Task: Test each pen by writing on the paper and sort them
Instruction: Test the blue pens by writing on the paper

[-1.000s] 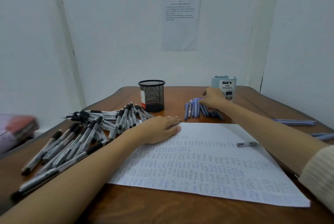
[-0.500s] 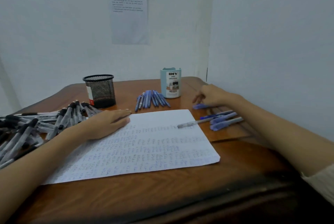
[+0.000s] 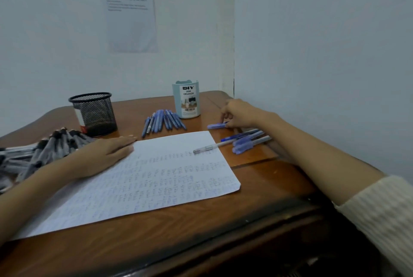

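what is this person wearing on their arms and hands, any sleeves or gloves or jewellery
Both hands are bare: no gloves, rings or watch show on the left hand or the right hand. The right arm wears a cream ribbed knit sleeve that ends well short of the wrist, leaving the forearm uncovered. The left forearm is bare as far as the frame shows, with no sleeve in view.

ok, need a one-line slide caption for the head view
Left hand flat at the edge of the paper; right hand pinches the end of a blue pen on the table.
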Available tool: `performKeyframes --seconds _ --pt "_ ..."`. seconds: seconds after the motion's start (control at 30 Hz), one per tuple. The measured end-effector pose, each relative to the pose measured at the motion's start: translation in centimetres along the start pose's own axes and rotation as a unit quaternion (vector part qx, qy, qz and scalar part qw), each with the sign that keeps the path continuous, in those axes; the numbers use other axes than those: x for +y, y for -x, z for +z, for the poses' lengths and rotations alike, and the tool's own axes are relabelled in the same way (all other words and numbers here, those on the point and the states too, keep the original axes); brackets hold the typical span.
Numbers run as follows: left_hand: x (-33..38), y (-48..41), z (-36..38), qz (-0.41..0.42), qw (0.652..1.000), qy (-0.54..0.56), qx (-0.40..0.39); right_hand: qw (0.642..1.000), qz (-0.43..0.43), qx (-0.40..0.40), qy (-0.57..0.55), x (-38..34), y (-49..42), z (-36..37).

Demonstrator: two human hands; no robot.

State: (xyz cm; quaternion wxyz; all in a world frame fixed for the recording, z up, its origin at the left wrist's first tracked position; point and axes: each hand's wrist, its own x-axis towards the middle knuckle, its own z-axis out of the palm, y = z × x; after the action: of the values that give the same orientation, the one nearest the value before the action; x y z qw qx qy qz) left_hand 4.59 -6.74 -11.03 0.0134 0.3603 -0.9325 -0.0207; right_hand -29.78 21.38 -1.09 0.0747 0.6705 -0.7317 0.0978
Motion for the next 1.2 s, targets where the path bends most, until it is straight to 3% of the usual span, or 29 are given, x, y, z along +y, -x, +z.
performKeyframes --seconds 0.13,0.23,0.43,0.53,0.67,0.9,1.2 --pt "4.1 3.3 -1.8 -0.009 0.999 0.037 0.005 0.999 -0.046 0.026 0.008 -0.5 0.2 -0.3" --pt "9.8 7.4 -4.9 -0.007 0.998 0.049 0.029 0.990 -0.079 0.081 -0.080 -1.1 0.0 -0.6" --pt "13.7 9.4 -6.9 0.003 0.999 0.032 0.012 0.994 -0.079 -0.060 -0.049 -1.6 0.1 -0.4" --pt "13.7 9.5 -6.8 0.001 1.000 0.027 0.009 0.993 -0.055 -0.060 -0.091 -1.4 0.1 -0.3" --pt "13.7 9.4 -6.8 0.015 1.000 0.020 0.004 0.995 -0.056 -0.010 -0.088 -1.6 0.1 0.3" --pt "13.6 9.5 -6.7 0.018 1.000 0.021 0.006 0.971 -0.128 0.167 -0.117 -4.6 -0.1 0.5" --pt "14.6 10.3 -7.3 0.013 1.000 0.022 0.008 0.972 -0.161 0.151 -0.081 -12.7 1.7 1.2"
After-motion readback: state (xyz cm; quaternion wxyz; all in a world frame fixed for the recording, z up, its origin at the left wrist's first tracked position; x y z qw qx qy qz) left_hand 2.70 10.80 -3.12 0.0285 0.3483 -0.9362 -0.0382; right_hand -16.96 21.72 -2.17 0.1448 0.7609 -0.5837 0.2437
